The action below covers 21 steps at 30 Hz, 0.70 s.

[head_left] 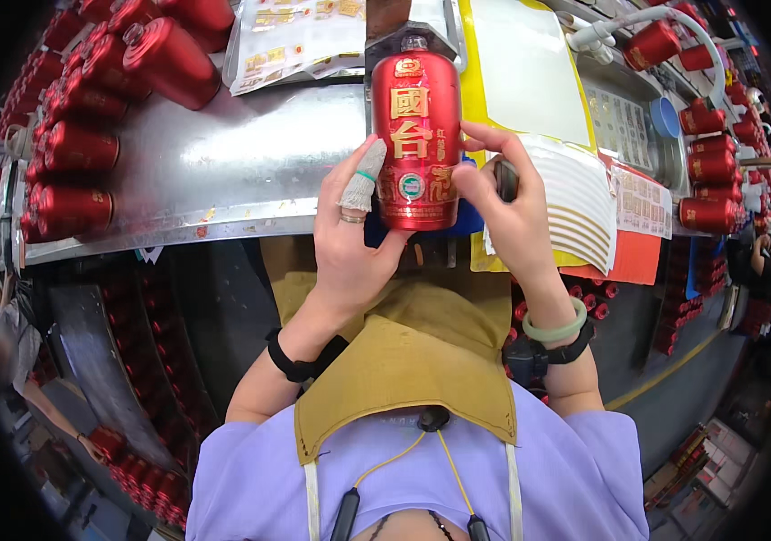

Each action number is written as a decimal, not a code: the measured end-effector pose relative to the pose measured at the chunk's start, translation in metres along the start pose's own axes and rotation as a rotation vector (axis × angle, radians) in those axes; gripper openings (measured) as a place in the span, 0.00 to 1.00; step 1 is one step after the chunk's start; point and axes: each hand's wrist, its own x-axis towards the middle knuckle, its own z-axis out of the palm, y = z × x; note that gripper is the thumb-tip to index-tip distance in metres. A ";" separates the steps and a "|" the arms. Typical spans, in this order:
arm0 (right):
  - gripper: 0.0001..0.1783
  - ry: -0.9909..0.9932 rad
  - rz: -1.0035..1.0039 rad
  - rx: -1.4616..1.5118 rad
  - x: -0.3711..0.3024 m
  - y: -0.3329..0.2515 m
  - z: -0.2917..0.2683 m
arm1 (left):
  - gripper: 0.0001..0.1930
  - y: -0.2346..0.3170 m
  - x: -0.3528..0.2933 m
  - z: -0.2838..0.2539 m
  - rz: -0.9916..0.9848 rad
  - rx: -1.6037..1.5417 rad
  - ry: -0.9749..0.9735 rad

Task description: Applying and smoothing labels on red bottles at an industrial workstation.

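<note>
A glossy red bottle [415,117] with gold lettering and a round green-and-white sticker lies in front of me, its neck pointing away. My left hand [349,216] holds its left side and base, with a white finger cot [361,183] on one finger. Against the bottle's right side is my right hand [514,194], thumb by the gold decoration near the base and index finger higher up. Its curled fingers also hold a small dark oval object [505,180] whose kind I cannot make out.
Red bottles [165,63] crowd the left of the metal table [250,153]. Sticker sheets [300,41] lie behind; white sheets [530,77] on yellow backing and an orange-red sheet [624,257] lie right. A curved white pipe [665,16] rises at the far right. Another person's arm [52,410] shows lower left.
</note>
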 end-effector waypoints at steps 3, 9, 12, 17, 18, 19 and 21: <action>0.31 0.041 0.058 0.170 0.006 0.021 0.001 | 0.42 -0.001 0.001 0.002 0.002 0.005 0.005; 0.35 -0.035 0.248 0.270 0.007 0.013 -0.005 | 0.43 -0.016 -0.008 -0.007 -0.057 0.053 -0.132; 0.32 -0.054 0.177 0.101 0.007 0.018 -0.004 | 0.43 -0.021 -0.007 -0.009 -0.034 0.061 -0.172; 0.32 -0.072 0.173 0.143 0.005 0.018 -0.010 | 0.43 -0.022 -0.006 -0.009 -0.008 0.086 -0.189; 0.32 -0.071 0.174 0.144 0.005 0.018 -0.012 | 0.42 -0.023 -0.008 -0.010 -0.014 0.106 -0.193; 0.31 -0.085 0.184 0.052 0.005 0.016 -0.016 | 0.42 -0.022 -0.007 -0.010 -0.015 0.107 -0.195; 0.31 -0.099 0.194 -0.041 0.004 0.017 -0.017 | 0.42 -0.021 -0.006 -0.010 -0.050 0.078 -0.190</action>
